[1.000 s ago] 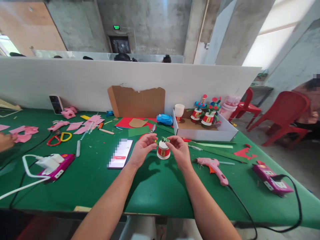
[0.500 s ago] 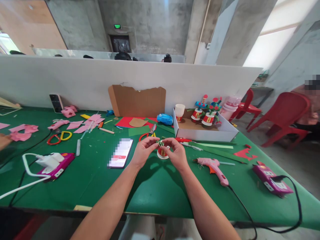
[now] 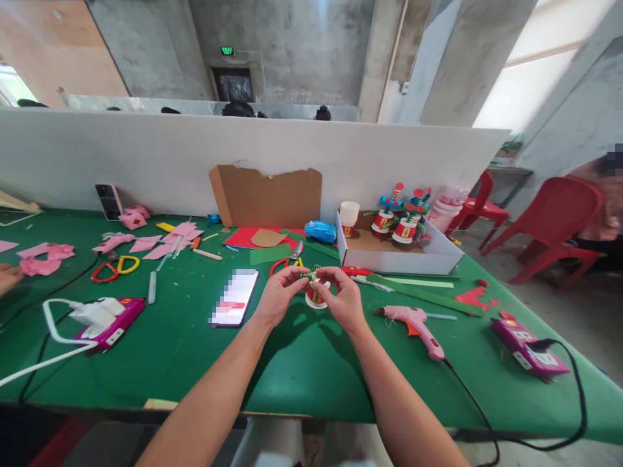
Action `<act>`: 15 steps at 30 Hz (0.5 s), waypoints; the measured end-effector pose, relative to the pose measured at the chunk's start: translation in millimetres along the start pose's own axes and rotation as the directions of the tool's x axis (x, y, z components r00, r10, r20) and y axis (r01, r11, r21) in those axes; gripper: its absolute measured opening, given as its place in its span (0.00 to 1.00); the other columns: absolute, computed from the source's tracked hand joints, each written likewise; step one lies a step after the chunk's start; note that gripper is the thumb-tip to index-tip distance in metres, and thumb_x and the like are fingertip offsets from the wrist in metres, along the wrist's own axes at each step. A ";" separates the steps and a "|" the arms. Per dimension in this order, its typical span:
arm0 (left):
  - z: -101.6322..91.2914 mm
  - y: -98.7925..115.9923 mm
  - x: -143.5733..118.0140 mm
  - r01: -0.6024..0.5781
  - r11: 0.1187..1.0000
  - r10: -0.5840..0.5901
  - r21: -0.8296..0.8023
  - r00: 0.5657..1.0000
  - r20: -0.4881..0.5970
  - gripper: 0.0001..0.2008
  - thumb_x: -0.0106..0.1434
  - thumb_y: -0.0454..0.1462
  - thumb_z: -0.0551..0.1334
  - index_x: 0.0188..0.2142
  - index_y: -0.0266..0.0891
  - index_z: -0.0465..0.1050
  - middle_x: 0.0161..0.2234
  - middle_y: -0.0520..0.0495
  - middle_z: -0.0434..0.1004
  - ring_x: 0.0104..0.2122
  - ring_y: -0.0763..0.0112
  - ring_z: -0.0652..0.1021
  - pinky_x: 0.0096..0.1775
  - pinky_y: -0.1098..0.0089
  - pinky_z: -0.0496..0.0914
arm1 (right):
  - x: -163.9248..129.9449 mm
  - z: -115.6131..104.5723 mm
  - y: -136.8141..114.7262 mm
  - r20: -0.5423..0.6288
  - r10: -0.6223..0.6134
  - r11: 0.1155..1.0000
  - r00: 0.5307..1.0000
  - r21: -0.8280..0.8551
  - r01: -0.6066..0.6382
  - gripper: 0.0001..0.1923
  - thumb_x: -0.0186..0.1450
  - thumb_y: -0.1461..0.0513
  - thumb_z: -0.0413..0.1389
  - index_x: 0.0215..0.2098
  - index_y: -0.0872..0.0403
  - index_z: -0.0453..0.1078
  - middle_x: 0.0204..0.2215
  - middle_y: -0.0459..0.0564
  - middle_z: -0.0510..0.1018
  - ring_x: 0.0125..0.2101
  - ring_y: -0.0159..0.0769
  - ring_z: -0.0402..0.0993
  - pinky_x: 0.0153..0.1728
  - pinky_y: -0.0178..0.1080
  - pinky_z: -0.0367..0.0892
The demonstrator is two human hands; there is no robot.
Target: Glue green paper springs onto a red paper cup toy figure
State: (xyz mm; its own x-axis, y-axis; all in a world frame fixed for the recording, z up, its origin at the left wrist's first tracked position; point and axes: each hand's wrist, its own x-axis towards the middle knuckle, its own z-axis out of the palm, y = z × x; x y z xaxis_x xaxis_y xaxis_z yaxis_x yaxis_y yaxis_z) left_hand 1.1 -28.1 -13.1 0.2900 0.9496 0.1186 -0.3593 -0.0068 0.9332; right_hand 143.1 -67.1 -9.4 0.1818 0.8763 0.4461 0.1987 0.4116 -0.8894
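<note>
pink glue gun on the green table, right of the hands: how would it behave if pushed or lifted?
The pink glue gun lies on its side, so it would likely slide, not roll. Its black cord trails off the table edge and may drag or tug. Probably light, being plastic-looking.

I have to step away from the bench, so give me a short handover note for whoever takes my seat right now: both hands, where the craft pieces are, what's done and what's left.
Left hand: fingertips pinching the green-and-white twisted pipe cleaner.
Right hand: pinching the same pipe cleaner from the other side, over the small red-and-white paper cup, which stands upside down on the green table.
Done: decorated cups stand in the white box.
Left: this cup carries only the pipe cleaner so far.
Pink glue gun lies to the right, scissors behind the cup.
</note>
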 end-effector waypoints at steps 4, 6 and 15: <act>-1.5 -0.4 0.6 0.006 1.000 -0.007 -0.023 1.000 -0.011 0.16 0.47 0.42 0.73 0.33 0.37 0.75 0.29 0.51 0.78 0.28 0.72 0.76 0.36 0.69 0.71 | 0.2 -0.1 1.8 0.016 -0.023 1.000 1.000 -0.012 0.023 0.11 0.57 0.60 0.60 0.39 0.51 0.74 0.35 0.50 0.79 0.33 0.37 0.74 0.41 0.42 0.71; -1.7 -0.6 0.5 0.008 1.000 -0.008 -0.022 1.000 -0.004 0.16 0.47 0.42 0.73 0.33 0.37 0.74 0.28 0.52 0.77 0.27 0.73 0.76 0.36 0.69 0.71 | 0.3 -0.2 2.8 0.029 -0.035 0.999 0.999 -0.025 0.036 0.11 0.58 0.61 0.59 0.40 0.51 0.75 0.34 0.49 0.79 0.34 0.37 0.75 0.42 0.42 0.70; -0.1 0.0 -0.3 0.043 0.998 -0.042 -0.044 0.999 0.023 0.17 0.45 0.42 0.74 0.32 0.36 0.74 0.26 0.53 0.76 0.26 0.75 0.75 0.33 0.71 0.70 | 0.6 0.0 2.0 0.035 -0.021 0.998 0.999 -0.061 0.023 0.09 0.57 0.63 0.58 0.37 0.51 0.76 0.31 0.48 0.80 0.32 0.37 0.75 0.38 0.40 0.71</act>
State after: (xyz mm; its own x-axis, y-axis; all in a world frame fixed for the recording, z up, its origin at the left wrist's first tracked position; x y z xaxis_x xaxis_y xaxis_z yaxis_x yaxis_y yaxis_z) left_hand 0.9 -28.3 -13.2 0.3248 0.9418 0.0867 -0.3850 0.0479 0.9217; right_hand 143.6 -65.7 -10.9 0.1438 0.8757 0.4610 0.2616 0.4156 -0.8711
